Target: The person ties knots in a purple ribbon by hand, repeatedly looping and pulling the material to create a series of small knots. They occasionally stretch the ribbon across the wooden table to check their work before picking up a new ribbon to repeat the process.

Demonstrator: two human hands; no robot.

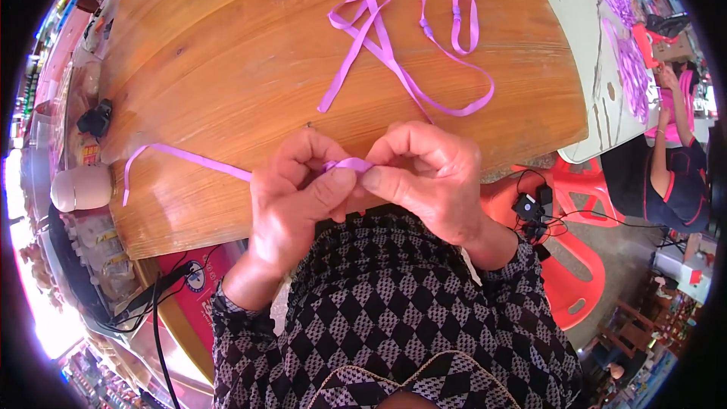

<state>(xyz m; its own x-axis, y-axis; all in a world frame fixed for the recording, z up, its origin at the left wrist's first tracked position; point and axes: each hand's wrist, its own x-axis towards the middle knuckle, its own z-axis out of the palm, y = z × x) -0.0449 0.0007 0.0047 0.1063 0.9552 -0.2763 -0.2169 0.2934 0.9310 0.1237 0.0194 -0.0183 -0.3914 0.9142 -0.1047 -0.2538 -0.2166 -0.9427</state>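
With left hand [291,197] and right hand [433,182], pinches purple ribbon [351,163]. Has ribbon pile [373,6] ahead on counter [204,68], red stools [591,280] to right. Holds it between fingertips [373,176] by near edge, loose end [189,157] leftward.

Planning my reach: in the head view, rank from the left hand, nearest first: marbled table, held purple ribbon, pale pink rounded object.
1. Held purple ribbon, in left hand
2. Pale pink rounded object, left side
3. Marbled table, far right
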